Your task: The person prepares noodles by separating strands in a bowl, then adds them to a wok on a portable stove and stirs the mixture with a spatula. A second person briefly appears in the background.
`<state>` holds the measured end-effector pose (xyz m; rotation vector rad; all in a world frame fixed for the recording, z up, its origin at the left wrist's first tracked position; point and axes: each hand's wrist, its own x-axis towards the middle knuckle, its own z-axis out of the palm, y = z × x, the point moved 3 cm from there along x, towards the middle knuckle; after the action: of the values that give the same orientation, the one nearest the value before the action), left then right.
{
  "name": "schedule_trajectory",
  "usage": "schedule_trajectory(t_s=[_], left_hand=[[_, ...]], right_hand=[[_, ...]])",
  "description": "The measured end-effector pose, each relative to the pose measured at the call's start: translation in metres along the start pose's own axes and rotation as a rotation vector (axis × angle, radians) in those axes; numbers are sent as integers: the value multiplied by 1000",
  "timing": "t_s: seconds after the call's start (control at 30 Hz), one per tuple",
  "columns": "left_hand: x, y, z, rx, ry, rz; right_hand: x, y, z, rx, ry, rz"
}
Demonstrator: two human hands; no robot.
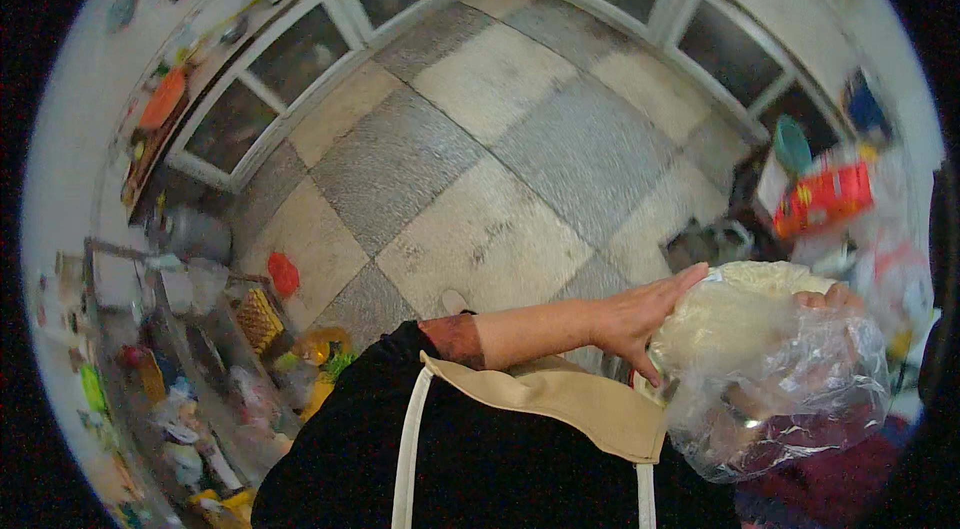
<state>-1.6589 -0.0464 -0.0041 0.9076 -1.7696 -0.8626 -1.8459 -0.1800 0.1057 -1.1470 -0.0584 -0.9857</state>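
Note:
A clear plastic bag [787,416] with a pale yellow mass [720,326] inside is held in front of my body at the right. My left hand [660,319] reaches across from the left and presses against the near-left side of the pale mass, fingers spread along it. On the far side, fingertips of my right hand [832,296] curl over the bag; the rest of that hand shows only dimly through the crinkled plastic. What the pale contents are, I cannot tell. A beige apron [555,409] covers the front of my black top.
Right of the bag stand a red package [825,199], a teal container [792,145] and more plastic bags [892,266]. Shelves [202,364] crowded with goods line the left. A red item [283,274] lies on the checkered floor [480,229]. Glass-fronted cabinets [300,56] run along the back.

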Motion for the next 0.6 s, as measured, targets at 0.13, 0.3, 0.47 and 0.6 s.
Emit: schedule_trajectory(t_s=[0.13, 0.3, 0.47, 0.6], left_hand=[[-50, -10, -142, 152, 265, -84], [-146, 5, -294, 190, 523, -63], [-182, -8, -395, 257, 578, -67], [-226, -30, -470, -122, 719, -126]], right_hand=[[119, 117, 75, -55, -13, 9], [223, 244, 192, -112, -51, 31], [304, 340, 275, -250, -108, 1], [363, 410, 328, -430, -164, -166]])
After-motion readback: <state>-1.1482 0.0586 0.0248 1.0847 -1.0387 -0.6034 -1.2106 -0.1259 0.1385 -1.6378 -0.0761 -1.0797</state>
